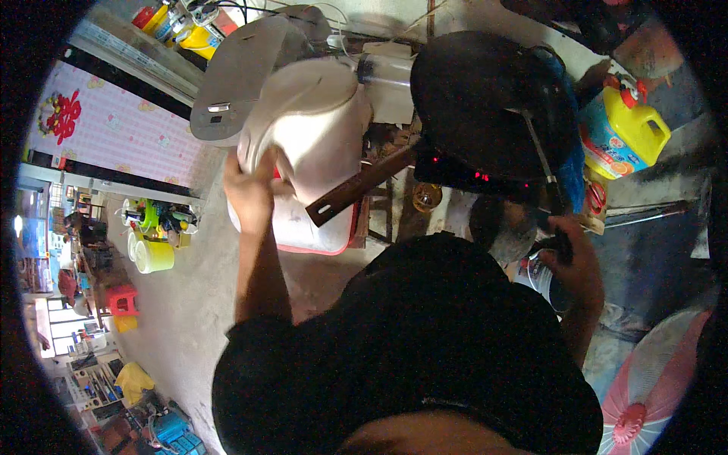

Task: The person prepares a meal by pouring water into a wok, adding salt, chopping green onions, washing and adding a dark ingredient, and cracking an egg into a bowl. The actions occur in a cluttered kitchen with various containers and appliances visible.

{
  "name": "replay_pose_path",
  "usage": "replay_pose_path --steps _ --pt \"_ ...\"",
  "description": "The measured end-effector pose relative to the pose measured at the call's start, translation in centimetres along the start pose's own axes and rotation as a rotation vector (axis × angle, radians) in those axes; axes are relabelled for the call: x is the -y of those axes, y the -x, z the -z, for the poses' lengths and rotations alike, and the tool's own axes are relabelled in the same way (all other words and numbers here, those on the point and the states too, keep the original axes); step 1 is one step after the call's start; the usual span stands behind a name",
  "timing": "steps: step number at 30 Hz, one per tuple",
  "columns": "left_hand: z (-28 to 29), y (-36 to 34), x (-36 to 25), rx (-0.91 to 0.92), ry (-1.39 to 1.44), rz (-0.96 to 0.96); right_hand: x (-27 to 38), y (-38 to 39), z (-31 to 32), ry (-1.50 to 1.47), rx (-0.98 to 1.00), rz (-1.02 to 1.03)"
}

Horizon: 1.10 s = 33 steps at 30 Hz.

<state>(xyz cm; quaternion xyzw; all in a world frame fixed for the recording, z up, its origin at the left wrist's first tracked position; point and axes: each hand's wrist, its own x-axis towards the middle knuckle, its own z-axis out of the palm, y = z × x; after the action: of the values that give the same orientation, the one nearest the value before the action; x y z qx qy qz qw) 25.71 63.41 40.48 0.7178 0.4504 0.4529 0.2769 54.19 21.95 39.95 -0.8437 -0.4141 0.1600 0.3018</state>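
My left hand (254,189) rests at the near left side of a white rounded appliance (322,140), which looks like a rice cooker; its fingers are apart against the front. My right hand (575,250) is closed round the dark handle of a spatula (540,148). The spatula's metal shaft runs up over a large black wok (474,98), with its tip inside. Dimness hides what the wok holds. The wok's brown wooden handle (364,184) points toward my left hand. Beneath the wok is a black induction cooker (455,173) with lit red digits.
A grey appliance (246,80) stands behind the white one. To the right of the wok is a yellow jug (626,133). A pink fan (644,406) stands at lower right. Left are a pink patterned panel (125,125), a pale green bucket (154,256) and a red stool (122,300).
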Motion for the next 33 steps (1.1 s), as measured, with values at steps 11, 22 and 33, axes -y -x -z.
replay_pose_path --steps 11,22,33 --pt "6.7 9.6 9.4 -0.143 0.559 0.272 13.3 -12.3 5.0 0.494 -0.224 0.186" --pt "10.8 14.2 13.9 -0.216 0.340 0.292 26.5 -38.8 -26.5 1.204 0.552 0.586" --pt "12.0 11.5 13.3 -0.210 0.420 0.229 23.9 -45.4 -26.3 0.933 0.284 0.520"
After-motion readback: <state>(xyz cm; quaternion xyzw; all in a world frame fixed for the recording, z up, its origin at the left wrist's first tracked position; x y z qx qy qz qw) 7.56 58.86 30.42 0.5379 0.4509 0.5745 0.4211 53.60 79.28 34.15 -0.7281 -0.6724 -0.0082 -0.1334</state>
